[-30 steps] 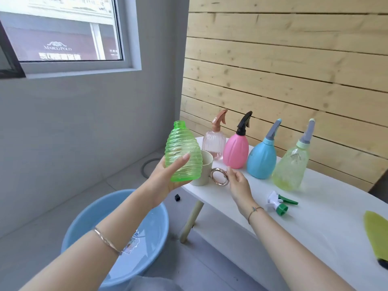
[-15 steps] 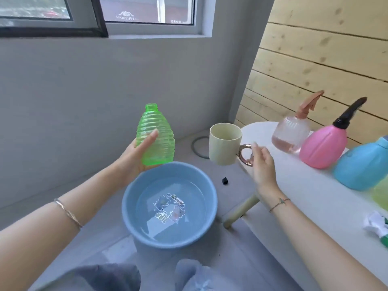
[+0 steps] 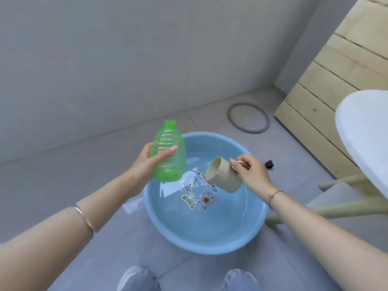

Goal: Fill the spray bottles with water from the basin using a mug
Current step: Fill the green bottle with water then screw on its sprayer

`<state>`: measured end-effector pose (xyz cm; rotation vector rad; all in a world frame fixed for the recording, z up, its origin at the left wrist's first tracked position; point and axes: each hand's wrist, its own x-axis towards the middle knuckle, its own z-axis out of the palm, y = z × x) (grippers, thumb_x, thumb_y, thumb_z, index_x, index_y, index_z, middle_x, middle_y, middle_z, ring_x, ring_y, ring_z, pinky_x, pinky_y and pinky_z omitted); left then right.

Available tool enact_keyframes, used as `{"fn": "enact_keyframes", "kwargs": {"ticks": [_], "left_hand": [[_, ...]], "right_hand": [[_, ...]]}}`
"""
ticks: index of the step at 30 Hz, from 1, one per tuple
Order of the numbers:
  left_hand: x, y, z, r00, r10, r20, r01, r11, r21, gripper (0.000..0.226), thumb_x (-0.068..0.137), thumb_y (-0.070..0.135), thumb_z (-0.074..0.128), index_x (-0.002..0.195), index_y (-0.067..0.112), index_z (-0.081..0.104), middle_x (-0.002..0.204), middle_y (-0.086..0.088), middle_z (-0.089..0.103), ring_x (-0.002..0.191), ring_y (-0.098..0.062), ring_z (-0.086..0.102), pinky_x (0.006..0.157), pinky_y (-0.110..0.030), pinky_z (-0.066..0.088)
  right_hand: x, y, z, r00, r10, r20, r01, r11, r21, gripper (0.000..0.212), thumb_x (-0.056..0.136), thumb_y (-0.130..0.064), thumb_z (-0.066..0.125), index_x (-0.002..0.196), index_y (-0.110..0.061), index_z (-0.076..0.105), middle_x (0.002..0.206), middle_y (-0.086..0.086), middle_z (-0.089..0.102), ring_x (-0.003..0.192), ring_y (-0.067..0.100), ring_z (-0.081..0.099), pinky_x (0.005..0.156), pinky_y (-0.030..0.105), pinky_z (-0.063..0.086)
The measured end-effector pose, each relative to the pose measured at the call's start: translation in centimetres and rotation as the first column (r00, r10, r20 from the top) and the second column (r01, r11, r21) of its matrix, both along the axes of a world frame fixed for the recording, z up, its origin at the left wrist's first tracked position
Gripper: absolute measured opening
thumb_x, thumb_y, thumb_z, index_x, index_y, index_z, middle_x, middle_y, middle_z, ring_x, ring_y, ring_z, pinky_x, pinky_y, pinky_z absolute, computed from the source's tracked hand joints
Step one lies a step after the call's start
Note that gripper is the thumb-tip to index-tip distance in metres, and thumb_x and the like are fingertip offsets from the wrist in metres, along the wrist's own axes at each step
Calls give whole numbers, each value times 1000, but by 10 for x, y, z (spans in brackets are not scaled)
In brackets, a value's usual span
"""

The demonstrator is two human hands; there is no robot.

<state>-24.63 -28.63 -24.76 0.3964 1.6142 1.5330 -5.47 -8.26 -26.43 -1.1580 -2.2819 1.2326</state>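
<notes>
Head view: left hand (image 3: pixel 144 165) grips green bottle (image 3: pixel 169 158), neck up, over far-left rim of basin (image 3: pixel 206 245); right hand (image 3: pixel 253 175) pinches mug (image 3: pixel 223 178) by its handle, mouth tipped left, seemingly above water.

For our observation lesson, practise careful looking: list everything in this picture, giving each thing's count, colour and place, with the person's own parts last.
bottle: 1, clear green, uncapped, upright in the left hand
mug: 1, cream, tipped over the basin in the right hand
basin: 1, light blue, on the floor, holds water
ring: 1, grey, floor behind the basin
small block: 1, black, floor right of the basin
table: 1, white, right edge
plank wall: 1, pale wood, behind the table
knees: 2, blue-grey, bottom edge
left hand: 1, grips the bottle; silver bangle on wrist
right hand: 1, holds the mug; thin cord on wrist
</notes>
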Motion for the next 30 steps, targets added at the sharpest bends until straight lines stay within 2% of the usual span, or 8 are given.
{"fn": "enact_keyframes", "kwargs": {"ticks": [2,5,12,16,22,25,27,30], "left_hand": [[-2,8,-23,999,19,-27,-21,997,-68,99,45,64,86,127,20,52,119,-4,68,105,-18,69,94,-44,54],[-2,18,-50,995,27,-95,-39,990,-135,86,44,56,84,118,25,52,105,8,70,87,0,70,76,-22,51],[-5,32,-87,977,-58,-204,26,988,-154,70,58,37,93,117,30,57,98,17,73,88,4,69,68,-6,48],[-1,33,-96,969,-44,-243,6,988,-153,53,66,20,85,110,29,57,91,16,72,77,11,66,64,-4,46],[4,31,-99,967,-45,-253,8,989,-146,67,55,34,81,116,22,56,100,12,69,79,12,64,66,-3,45],[4,31,-100,954,-47,-297,2,989,-149,59,66,32,80,117,18,54,100,12,67,77,15,62,67,-2,44],[5,30,-102,944,-53,-325,4,988,-152,49,76,25,78,118,17,53,99,12,66,76,16,62,68,-2,44],[5,26,-102,943,-62,-326,11,988,-156,53,69,37,76,115,21,53,99,12,67,78,14,62,68,-2,44]], "right_hand": [[-4,8,-23,998,21,56,-22,1000,10,29,92,-29,60,72,-8,55,64,-1,49,59,13,39,49,16,30],[-8,15,-49,992,35,122,-40,998,38,32,93,-32,59,76,-5,55,64,-1,49,59,15,40,50,22,30],[-7,22,-88,972,73,225,-107,983,147,37,87,-34,65,68,-8,48,61,0,50,60,16,40,53,28,28],[-7,20,-96,972,90,217,-132,974,183,38,86,-31,67,63,-12,44,58,-4,45,61,14,40,52,23,25],[-9,14,-106,969,104,225,-144,975,167,38,87,-30,66,62,-12,45,57,-4,45,62,13,41,54,23,27],[-11,11,-107,974,106,202,-133,983,128,40,87,-29,66,60,-13,42,56,-3,43,60,13,38,54,26,26],[-10,10,-105,986,79,144,-90,993,72,41,87,-28,67,59,-11,42,55,-1,42,55,9,34,51,22,25],[-7,12,-94,999,-19,27,20,998,-53,40,87,-23,68,59,-4,47,55,8,49,48,7,32,48,20,25]]}}
